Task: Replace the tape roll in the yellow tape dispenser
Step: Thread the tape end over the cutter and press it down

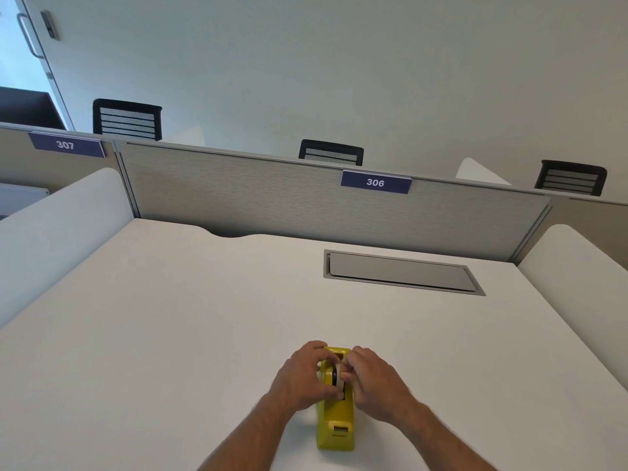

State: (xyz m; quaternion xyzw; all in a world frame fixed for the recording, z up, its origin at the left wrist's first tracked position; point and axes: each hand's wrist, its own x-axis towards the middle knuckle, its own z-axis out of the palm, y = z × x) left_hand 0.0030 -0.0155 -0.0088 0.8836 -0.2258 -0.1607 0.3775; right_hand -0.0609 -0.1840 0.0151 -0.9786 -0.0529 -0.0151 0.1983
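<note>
The yellow tape dispenser [335,418] stands on the white desk [190,321] near its front edge, cutter end towards me. A tape roll [337,376] with a dark core sits in the dispenser's slot, mostly hidden by fingers. My left hand [303,377] wraps the dispenser's left side, its fingertips on the roll. My right hand [372,382] comes in from the right and pinches the roll from that side. Both hands hold the roll at the slot; I cannot tell whether it is seated on its hub.
A grey flip-lid cable box [401,271] is set into the desk at the back right. A fabric partition [272,202] with a "306" label [375,182] closes the back, white side panels flank the desk, and black chairs stand beyond.
</note>
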